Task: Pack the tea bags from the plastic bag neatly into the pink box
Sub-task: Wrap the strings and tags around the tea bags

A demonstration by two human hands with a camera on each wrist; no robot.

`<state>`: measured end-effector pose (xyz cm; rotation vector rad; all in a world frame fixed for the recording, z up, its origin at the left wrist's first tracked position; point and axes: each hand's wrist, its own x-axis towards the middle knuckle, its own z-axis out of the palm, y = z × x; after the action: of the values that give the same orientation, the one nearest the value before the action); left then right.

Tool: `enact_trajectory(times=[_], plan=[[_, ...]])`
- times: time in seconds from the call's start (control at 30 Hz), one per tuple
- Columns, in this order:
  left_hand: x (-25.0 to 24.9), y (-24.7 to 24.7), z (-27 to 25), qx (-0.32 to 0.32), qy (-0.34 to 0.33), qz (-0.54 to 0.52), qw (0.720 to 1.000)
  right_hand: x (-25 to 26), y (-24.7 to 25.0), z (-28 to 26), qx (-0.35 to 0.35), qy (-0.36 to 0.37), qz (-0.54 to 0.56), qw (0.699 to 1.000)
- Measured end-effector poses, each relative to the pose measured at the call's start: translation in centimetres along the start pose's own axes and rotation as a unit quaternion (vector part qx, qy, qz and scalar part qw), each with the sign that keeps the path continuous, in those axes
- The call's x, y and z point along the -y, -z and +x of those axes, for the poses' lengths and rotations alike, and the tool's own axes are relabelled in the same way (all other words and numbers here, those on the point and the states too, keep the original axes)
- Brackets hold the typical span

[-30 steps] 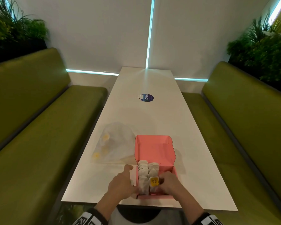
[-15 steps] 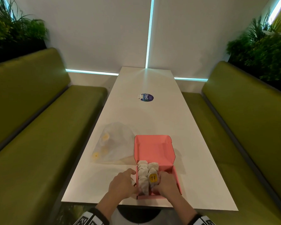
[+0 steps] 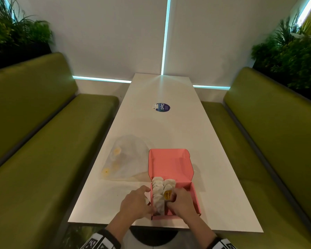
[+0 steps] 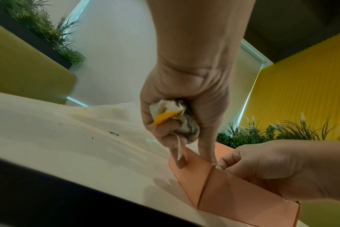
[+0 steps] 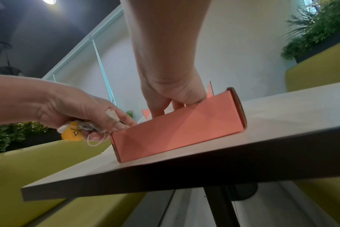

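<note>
The pink box (image 3: pixel 171 164) stands open near the table's front edge, lid flap up, with two rows of white tea bags (image 3: pixel 158 194) inside. My right hand (image 3: pixel 180 202) reaches into the box's right row and its fingers curl on a tea bag with a yellow tag (image 3: pixel 167 195). My left hand (image 3: pixel 136 203) is against the box's left wall (image 4: pixel 186 173), two fingers touching it. In its palm it grips crumpled tea bags with a yellow tag (image 4: pixel 173 116), also visible from the right wrist (image 5: pixel 74 132). The plastic bag (image 3: pixel 126 159) lies left of the box with a few tea bags inside.
The long white table (image 3: pixel 162 126) carries a blue round sticker (image 3: pixel 162 107) in its middle. Green benches (image 3: pixel 43 150) run along both sides, with plants behind them. The box sits close to the table's near edge (image 5: pixel 165 173).
My right hand has slid left and slightly deeper into the box, carrying the yellow-tagged tea bag toward the right row. The left hand has stayed by the box's left wall.
</note>
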<state>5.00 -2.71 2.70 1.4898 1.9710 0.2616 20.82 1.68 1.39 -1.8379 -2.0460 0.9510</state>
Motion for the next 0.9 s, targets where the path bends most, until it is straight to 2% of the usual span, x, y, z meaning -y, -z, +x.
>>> enact_trajectory(times=[0.1,0.23,0.3,0.37,0.47,0.67,0.9], plan=[[0.0,0.3,-0.1,-0.019,-0.005,-0.013,1.000,-0.3,0.4,0.2,-0.004,0.004,-0.003,1.000],[0.1,0.7,0.1,-0.023,-0.042,-0.128,0.991,0.4,2.1,0.0,-0.043,0.029,0.039,0.998],[-0.1,1.0,0.1,-0.009,-0.069,-0.196,0.978,1.5,3.3,-0.7,-0.003,0.067,0.102,0.993],[-0.7,1.2,-0.2,0.015,-0.096,-0.250,0.963,2.9,4.2,-1.6,0.066,0.094,0.181,0.977],[-1.1,1.2,-0.1,0.050,-0.128,-0.324,0.936,4.0,4.5,-2.3,0.135,0.118,0.210,0.961],[-0.9,1.7,-0.2,0.089,-0.150,-0.379,0.909,4.4,4.8,-2.3,0.105,0.121,0.245,0.956],[-1.4,2.3,-0.6,0.056,-0.126,-0.452,0.882,4.1,5.6,-1.7,0.062,0.084,0.343,0.934]])
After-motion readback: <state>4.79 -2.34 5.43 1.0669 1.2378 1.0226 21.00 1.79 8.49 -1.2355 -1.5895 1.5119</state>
